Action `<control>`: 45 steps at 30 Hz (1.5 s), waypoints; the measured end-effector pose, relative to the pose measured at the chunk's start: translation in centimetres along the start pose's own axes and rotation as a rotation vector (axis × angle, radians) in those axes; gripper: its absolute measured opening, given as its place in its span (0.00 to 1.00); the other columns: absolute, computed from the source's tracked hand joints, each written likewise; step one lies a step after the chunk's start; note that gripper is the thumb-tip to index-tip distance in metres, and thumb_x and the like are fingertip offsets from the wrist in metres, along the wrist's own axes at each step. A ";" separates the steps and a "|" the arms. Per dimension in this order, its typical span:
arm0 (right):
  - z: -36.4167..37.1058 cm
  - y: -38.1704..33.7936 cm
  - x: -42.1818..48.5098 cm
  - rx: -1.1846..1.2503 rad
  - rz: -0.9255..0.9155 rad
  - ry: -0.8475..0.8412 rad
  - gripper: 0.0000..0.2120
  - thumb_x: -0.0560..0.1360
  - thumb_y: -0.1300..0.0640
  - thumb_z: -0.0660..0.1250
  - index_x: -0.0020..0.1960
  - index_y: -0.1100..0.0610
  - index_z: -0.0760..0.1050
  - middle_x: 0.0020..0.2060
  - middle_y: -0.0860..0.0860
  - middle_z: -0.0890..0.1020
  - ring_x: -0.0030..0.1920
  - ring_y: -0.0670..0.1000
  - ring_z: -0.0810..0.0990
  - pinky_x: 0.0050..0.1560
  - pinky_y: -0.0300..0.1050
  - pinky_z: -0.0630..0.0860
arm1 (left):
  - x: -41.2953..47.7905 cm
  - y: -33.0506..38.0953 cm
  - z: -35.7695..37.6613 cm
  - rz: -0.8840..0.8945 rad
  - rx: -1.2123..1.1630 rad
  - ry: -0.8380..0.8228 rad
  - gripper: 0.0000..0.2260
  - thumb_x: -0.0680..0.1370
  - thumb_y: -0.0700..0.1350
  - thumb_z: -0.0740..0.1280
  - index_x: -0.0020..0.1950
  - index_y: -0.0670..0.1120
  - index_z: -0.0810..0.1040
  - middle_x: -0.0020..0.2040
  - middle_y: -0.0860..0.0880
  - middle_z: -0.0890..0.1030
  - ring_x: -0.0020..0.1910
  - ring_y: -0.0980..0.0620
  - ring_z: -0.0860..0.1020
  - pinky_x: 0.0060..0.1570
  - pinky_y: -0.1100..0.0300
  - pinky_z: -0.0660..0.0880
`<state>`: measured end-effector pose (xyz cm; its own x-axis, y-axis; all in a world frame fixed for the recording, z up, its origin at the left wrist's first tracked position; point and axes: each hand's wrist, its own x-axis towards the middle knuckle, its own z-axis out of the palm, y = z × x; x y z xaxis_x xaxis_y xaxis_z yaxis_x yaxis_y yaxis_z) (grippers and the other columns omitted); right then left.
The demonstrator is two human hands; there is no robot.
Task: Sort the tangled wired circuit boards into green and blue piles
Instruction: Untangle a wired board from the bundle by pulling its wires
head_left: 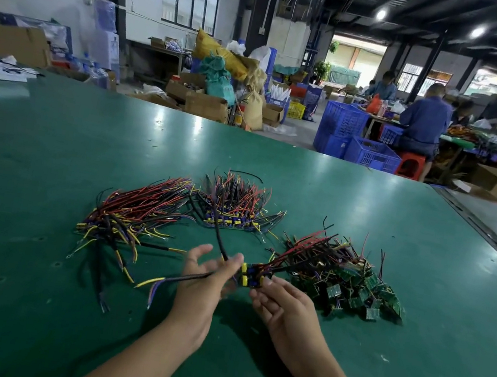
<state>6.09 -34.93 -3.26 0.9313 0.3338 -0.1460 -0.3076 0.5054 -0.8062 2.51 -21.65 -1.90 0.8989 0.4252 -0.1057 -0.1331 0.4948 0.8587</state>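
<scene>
The right hand point(283, 304) pinches a small blue wired circuit board point(253, 277). The left hand point(203, 283) has its fingers point(198, 254) spread apart, with the board's black wires point(191, 278) lying across them.

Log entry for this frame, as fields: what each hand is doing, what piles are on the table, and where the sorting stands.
left hand: fingers spread, wires lying across them; grip unclear
right hand: pinches blue circuit board
green pile: green boards, right of the hands
blue pile: blue boards, behind the hands
wire bundle: left of the hands, board colour unclear
table: green surface
status: held board between the hands, not yet placed; its red wires extend over the green pile's near edge
</scene>
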 end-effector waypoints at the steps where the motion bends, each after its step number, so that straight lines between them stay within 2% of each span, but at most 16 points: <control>1: -0.1 0.0 0.0 -0.002 -0.002 -0.008 0.12 0.66 0.65 0.71 0.48 0.65 0.74 0.35 0.59 0.82 0.33 0.52 0.83 0.34 0.40 0.80 | -0.2 -0.2 0.1 -0.028 0.037 -0.057 0.15 0.73 0.37 0.73 0.56 0.44 0.72 0.48 0.42 0.82 0.41 0.48 0.81 0.44 0.53 0.79; 5: -0.1 -0.1 -0.1 -0.062 -0.008 -0.025 0.13 0.66 0.62 0.72 0.48 0.66 0.76 0.37 0.61 0.83 0.35 0.53 0.84 0.36 0.42 0.80 | -0.5 -0.8 0.0 -0.024 0.159 -0.108 0.06 0.73 0.36 0.72 0.48 0.40 0.78 0.45 0.40 0.85 0.40 0.48 0.84 0.40 0.58 0.81; 8: 0.0 0.0 -0.3 -0.184 -0.038 -0.055 0.09 0.66 0.60 0.75 0.43 0.64 0.81 0.39 0.64 0.82 0.37 0.55 0.84 0.39 0.42 0.80 | -0.2 -0.5 -0.2 0.009 0.184 -0.091 0.04 0.74 0.38 0.71 0.47 0.39 0.79 0.43 0.39 0.85 0.41 0.42 0.83 0.45 0.50 0.81; 10: 0.3 0.1 -0.4 -0.223 -0.067 -0.059 0.10 0.65 0.59 0.77 0.42 0.64 0.81 0.39 0.65 0.79 0.39 0.56 0.84 0.40 0.43 0.80 | -0.1 -0.2 -0.4 0.021 0.168 -0.113 0.06 0.73 0.38 0.72 0.47 0.38 0.79 0.43 0.38 0.84 0.41 0.42 0.82 0.48 0.47 0.79; 12: 0.4 0.1 -0.4 -0.238 -0.100 -0.023 0.11 0.63 0.56 0.78 0.41 0.61 0.81 0.39 0.62 0.80 0.41 0.56 0.83 0.41 0.44 0.80 | -0.1 0.0 -0.6 0.026 0.159 -0.126 0.07 0.72 0.37 0.73 0.47 0.37 0.80 0.43 0.38 0.84 0.40 0.44 0.82 0.46 0.51 0.80; 15: 0.4 -0.1 -0.5 -0.252 -0.139 -0.028 0.06 0.64 0.55 0.76 0.39 0.56 0.82 0.38 0.54 0.82 0.42 0.52 0.83 0.42 0.44 0.81 | -0.2 0.0 -0.6 0.012 0.139 -0.122 0.08 0.70 0.35 0.74 0.48 0.37 0.80 0.44 0.37 0.84 0.40 0.45 0.83 0.42 0.57 0.82; 17: 0.5 -0.2 -0.7 -0.223 -0.118 -0.071 0.01 0.67 0.56 0.73 0.38 0.54 0.82 0.38 0.54 0.82 0.40 0.51 0.83 0.42 0.45 0.81 | -0.2 0.0 -0.6 -0.038 0.100 -0.131 0.14 0.67 0.35 0.75 0.51 0.35 0.78 0.46 0.36 0.84 0.41 0.43 0.83 0.43 0.58 0.82; 22: 0.5 -0.6 -0.8 -0.157 -0.046 -0.101 0.03 0.67 0.60 0.71 0.36 0.56 0.84 0.38 0.56 0.84 0.38 0.50 0.83 0.41 0.42 0.81 | 0.0 0.3 -0.8 -0.135 0.078 -0.180 0.22 0.60 0.36 0.76 0.51 0.32 0.78 0.47 0.33 0.83 0.40 0.42 0.83 0.42 0.57 0.82; 27: 0.8 -1.3 -1.0 -0.143 -0.028 -0.160 0.08 0.69 0.63 0.67 0.33 0.60 0.83 0.35 0.57 0.84 0.36 0.51 0.84 0.38 0.40 0.80 | 0.5 1.0 -1.3 -0.220 0.040 -0.245 0.19 0.59 0.34 0.76 0.48 0.34 0.80 0.46 0.33 0.83 0.37 0.42 0.83 0.41 0.54 0.83; 30: 0.7 -1.4 -1.0 -0.121 -0.011 -0.174 0.10 0.71 0.66 0.66 0.33 0.63 0.82 0.35 0.59 0.83 0.35 0.52 0.84 0.37 0.39 0.80 | 0.7 1.1 -1.5 -0.239 0.036 -0.265 0.20 0.59 0.35 0.76 0.50 0.32 0.79 0.49 0.32 0.82 0.39 0.41 0.83 0.46 0.50 0.82; 32: 0.6 -1.4 -1.0 -0.105 0.004 -0.176 0.10 0.71 0.66 0.65 0.33 0.63 0.81 0.35 0.60 0.83 0.35 0.52 0.84 0.38 0.40 0.80 | 0.8 1.1 -1.5 -0.242 0.034 -0.278 0.20 0.60 0.35 0.76 0.49 0.32 0.79 0.49 0.32 0.83 0.40 0.42 0.83 0.49 0.49 0.81; 35: 0.5 -1.5 -0.9 -0.092 0.040 -0.185 0.10 0.70 0.65 0.66 0.33 0.62 0.82 0.35 0.58 0.83 0.35 0.51 0.84 0.38 0.40 0.80 | 0.9 1.0 -1.7 -0.234 0.044 -0.305 0.17 0.61 0.35 0.74 0.49 0.33 0.79 0.47 0.35 0.83 0.40 0.44 0.83 0.47 0.52 0.82; 39: 0.6 -1.1 -0.6 -0.027 0.072 -0.113 0.08 0.68 0.65 0.66 0.33 0.61 0.83 0.32 0.56 0.80 0.31 0.48 0.80 0.36 0.39 0.80 | 0.9 0.9 -1.7 -0.264 -0.042 -0.362 0.11 0.62 0.34 0.73 0.43 0.34 0.83 0.40 0.39 0.84 0.34 0.48 0.83 0.34 0.60 0.81; 41: 0.6 -1.3 -0.3 0.011 0.027 -0.070 0.08 0.67 0.64 0.67 0.32 0.60 0.82 0.27 0.54 0.77 0.29 0.48 0.79 0.35 0.39 0.80 | 0.9 0.8 -1.5 -0.256 -0.070 -0.354 0.08 0.61 0.34 0.73 0.39 0.37 0.84 0.37 0.41 0.84 0.32 0.50 0.83 0.32 0.62 0.80; 43: 0.4 -1.5 -0.3 0.047 -0.018 -0.037 0.06 0.67 0.64 0.68 0.32 0.60 0.81 0.24 0.54 0.77 0.30 0.50 0.81 0.35 0.40 0.80 | 1.2 0.6 -1.6 -0.213 -0.027 -0.302 0.10 0.61 0.35 0.74 0.41 0.37 0.84 0.36 0.43 0.83 0.33 0.52 0.82 0.34 0.62 0.80; 45: 0.1 -1.3 -0.2 0.070 -0.024 -0.030 0.03 0.67 0.64 0.68 0.34 0.61 0.79 0.26 0.55 0.78 0.32 0.51 0.82 0.36 0.41 0.81 | 1.3 0.6 -1.9 -0.151 0.049 -0.266 0.16 0.61 0.37 0.75 0.48 0.37 0.82 0.37 0.44 0.84 0.35 0.53 0.83 0.36 0.62 0.80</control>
<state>6.25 -35.57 -2.13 0.9326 0.3441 -0.1086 -0.2988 0.5677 -0.7671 2.80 -19.39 -2.44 0.9855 0.1333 -0.1051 0.0252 0.4975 0.8671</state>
